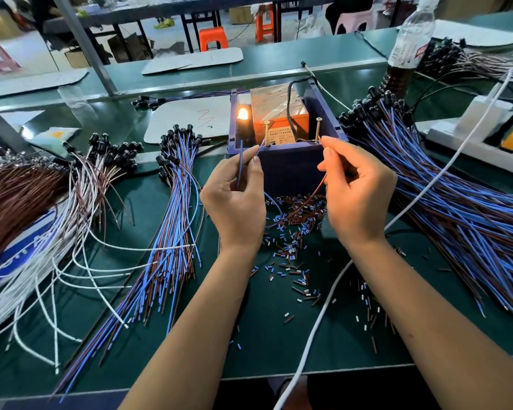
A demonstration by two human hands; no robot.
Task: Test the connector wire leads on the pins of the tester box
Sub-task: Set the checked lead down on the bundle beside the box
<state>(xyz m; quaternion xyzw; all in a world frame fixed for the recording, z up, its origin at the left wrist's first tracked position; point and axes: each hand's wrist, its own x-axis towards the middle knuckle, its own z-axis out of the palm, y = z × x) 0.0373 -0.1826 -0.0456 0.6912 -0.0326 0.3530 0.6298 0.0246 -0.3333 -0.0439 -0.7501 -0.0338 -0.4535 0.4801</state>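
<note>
Tester box (288, 170): dark blue, sitting at 12 o'clock on the green bench (249, 335), two upright screw pins on its near rim.
Left hand (234, 199): pinching a blue lead (240, 164), its tip reaching toward the left pin (267, 133).
Right hand (356, 190): pinching a brown lead (319, 187) beside the right pin (318, 128).
Lamp (243, 113): glowing orange at the box's 10 o'clock corner.
Wire bundles: lying at 9 o'clock (172, 220) and 3 o'clock (444, 202).
Insulation scraps (290, 229): lying scattered between the wrists.
</note>
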